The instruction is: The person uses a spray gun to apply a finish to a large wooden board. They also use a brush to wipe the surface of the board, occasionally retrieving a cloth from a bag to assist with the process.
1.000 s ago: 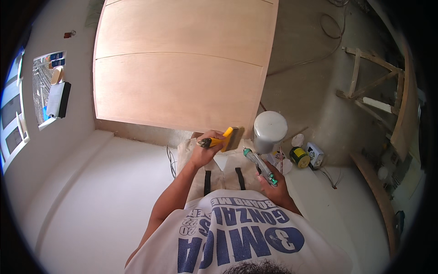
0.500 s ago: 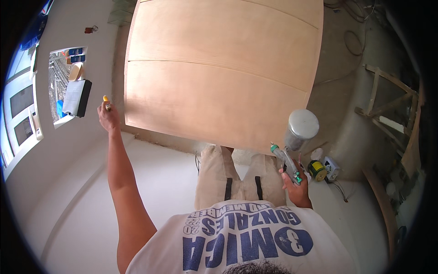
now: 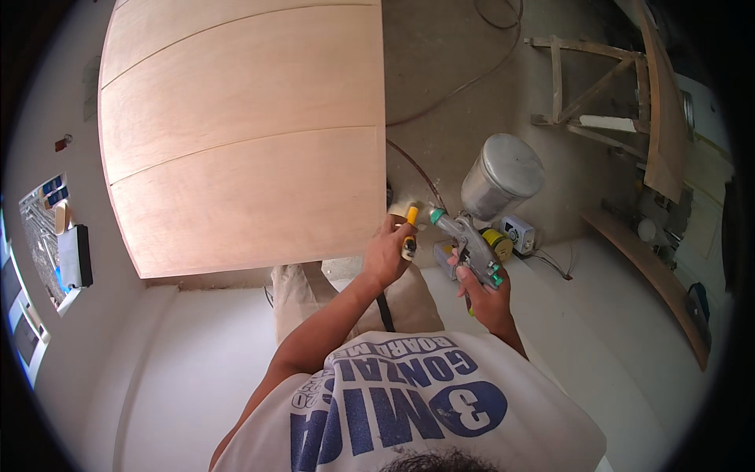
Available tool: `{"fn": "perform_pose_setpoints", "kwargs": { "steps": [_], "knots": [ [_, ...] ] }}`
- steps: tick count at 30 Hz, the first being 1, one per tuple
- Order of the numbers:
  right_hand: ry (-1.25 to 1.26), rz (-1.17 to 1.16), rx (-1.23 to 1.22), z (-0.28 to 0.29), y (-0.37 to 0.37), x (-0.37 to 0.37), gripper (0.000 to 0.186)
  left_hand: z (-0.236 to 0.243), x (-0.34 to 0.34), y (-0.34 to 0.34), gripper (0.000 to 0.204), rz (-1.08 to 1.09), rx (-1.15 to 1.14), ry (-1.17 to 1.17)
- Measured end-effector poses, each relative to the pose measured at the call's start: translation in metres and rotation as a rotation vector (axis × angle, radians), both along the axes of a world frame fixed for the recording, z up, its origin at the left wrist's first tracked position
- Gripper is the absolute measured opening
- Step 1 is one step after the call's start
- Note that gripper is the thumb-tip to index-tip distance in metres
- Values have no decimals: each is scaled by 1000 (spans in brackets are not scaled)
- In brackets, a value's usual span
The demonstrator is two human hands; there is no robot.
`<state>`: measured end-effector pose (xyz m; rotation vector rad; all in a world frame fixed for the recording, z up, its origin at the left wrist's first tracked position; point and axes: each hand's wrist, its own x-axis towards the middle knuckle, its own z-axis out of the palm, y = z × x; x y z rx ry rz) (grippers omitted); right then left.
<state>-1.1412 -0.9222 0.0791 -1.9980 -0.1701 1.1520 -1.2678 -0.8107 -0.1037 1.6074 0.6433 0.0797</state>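
In front of my lap, my right hand [image 3: 480,291] is wrapped round the grip of a spray gun [image 3: 465,236]. The gun is silver with green fittings, and a round lidded metal cup [image 3: 503,177] sits on top of it. My left hand [image 3: 387,250] is closed on a small yellow and dark stick-shaped object [image 3: 410,230], whose exact kind I cannot make out. That hand is close to the gun's green nozzle end, apart from it. To the left lies a large pale wooden panel [image 3: 252,165] with thin grooves; its near right corner is beside my left hand.
A dark hose [image 3: 464,98] runs over the floor beyond the gun. A yellow and black round thing [image 3: 495,244] and a small white box [image 3: 517,234] with wires lie right of my right hand. A wooden frame [image 3: 602,86] stands far right; a dark case [image 3: 75,256] rests on the left wall opening's ledge.
My left hand has come from beside the left wall to near the spray gun, still holding the yellow object. The view has turned right, and the panel now appears farther left.
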Motion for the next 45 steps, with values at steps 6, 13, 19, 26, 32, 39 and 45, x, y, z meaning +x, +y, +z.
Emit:
{"fn": "perform_pose_setpoints", "kwargs": {
  "steps": [6, 13, 19, 26, 32, 39, 45],
  "knots": [
    [37, 21, 77, -9, -37, 37, 56, -49, 37, 55, 14, 359, -409, -77],
    [51, 91, 81, -21, -18, 36, 55, -33, -82, 269, 23, 632, -194, 140],
    [-20, 161, 31, -35, 23, 21, 54, -33, -241, 425, 23, 743, 101, 312],
    [-67, 201, 55, -46, 88, -8, 55, -43, -396, 557, 29, 692, 950, 984],
    [-136, 156, -46, -36, 114, -23, 54, -37, -257, 465, 26, 354, 1055, 792],
    [-156, -33, -53, -13, 79, -9, 52, -2, -16, 163, 21, -59, 635, 199],
    [-211, -54, -22, 12, 34, 22, 51, -3, 96, 104, 26, -14, -751, -30]
  ]
}}
